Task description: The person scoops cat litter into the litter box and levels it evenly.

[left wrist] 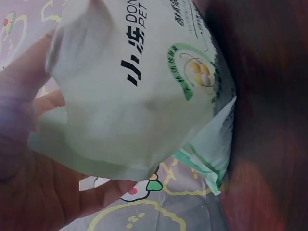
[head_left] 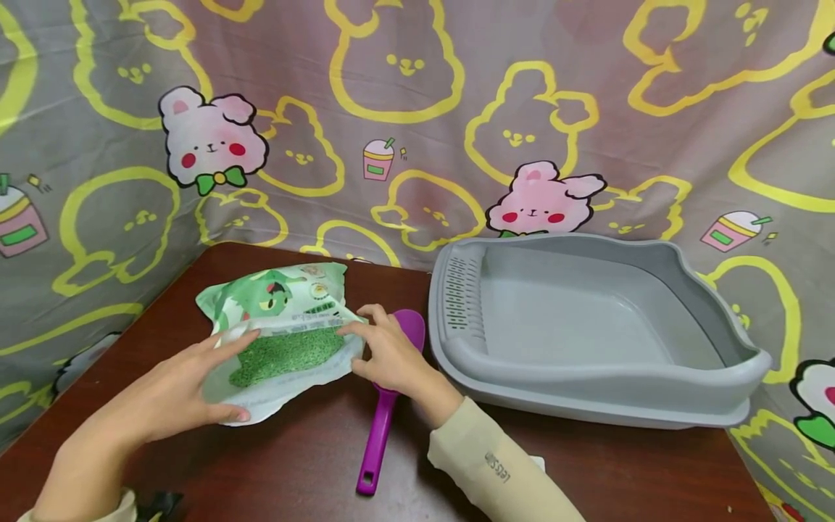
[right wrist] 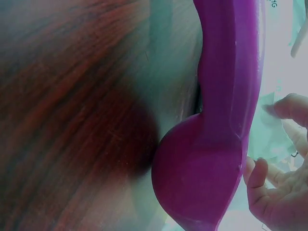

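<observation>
An opened bag of green cat litter (head_left: 282, 357), with a cartoon cat on its front, lies on the left part of the table, mouth toward me. My left hand (head_left: 166, 395) touches its left side, the straight index finger along the upper rim and the thumb at the lower rim. In the left wrist view the bag (left wrist: 120, 101) spans the gap between thumb and fingers. At the right edge of the mouth is my right hand (head_left: 394, 351), fingers bent loosely, thumb apart from them. Beneath that hand lies a purple scoop (head_left: 377, 449), its bowl partly hidden.
A large grey litter box (head_left: 587, 391) with a slotted step on its left side stands on the right of the table. The dark red-brown tabletop (head_left: 293, 464) shows in front. Cartoon-printed cloth (head_left: 424, 87) hangs behind and at the sides. Something small and white shows beside the right sleeve.
</observation>
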`<state>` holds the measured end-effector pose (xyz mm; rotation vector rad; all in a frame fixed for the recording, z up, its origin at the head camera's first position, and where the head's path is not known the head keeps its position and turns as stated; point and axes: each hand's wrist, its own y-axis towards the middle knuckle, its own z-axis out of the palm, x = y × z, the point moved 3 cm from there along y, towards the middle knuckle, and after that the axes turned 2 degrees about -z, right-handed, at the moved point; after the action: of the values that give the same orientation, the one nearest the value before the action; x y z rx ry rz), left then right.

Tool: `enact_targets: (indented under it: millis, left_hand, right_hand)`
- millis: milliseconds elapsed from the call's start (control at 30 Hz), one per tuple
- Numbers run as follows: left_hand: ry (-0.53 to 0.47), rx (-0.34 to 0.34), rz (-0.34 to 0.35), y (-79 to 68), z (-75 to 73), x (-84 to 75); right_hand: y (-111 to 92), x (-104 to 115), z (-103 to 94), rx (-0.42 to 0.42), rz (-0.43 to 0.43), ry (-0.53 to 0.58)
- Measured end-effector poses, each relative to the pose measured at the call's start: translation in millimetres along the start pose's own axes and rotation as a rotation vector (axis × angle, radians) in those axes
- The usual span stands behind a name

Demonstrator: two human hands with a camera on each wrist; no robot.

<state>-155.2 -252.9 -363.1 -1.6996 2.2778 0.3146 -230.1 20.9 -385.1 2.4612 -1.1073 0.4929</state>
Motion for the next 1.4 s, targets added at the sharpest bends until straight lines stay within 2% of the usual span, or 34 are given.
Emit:
enact_targets:
  millis: [167, 400, 600, 900, 1133, 1400]
  left_hand:
    - [-0.047, 0.009, -0.004, -1.6, -0.1, 1.0]
    - [-0.064, -0.037, 0.065, -2.2, -0.4, -2.9]
    - [-0.079, -0.011, 0.071, 1.1, 0.7, -10.3]
    - [-0.090, -0.072, 0.151, 3.1, 2.0, -26.2]
    - [-0.062, -0.078, 0.133, 8.2, 1.5, -36.3]
    - [-0.072, -0.061, 0.105, 7.6, 0.9, -39.4]
  right_hand:
    - [-1.5, 1.8, 0.4, 0.006, -0.005, -0.003]
    - [-2.4, 2.4, -0.9, -0.005, 0.028, -0.051]
    - [-0.7, 1.6, -2.8, -0.017, 0.057, -0.105]
    - [4.2, -4.6, -7.1, -0.014, 0.126, -0.092]
    - [6.1, -10.6, -9.4, -0.014, 0.174, -0.058]
    - [4.8, -13.3, -8.5, -0.021, 0.142, -0.017]
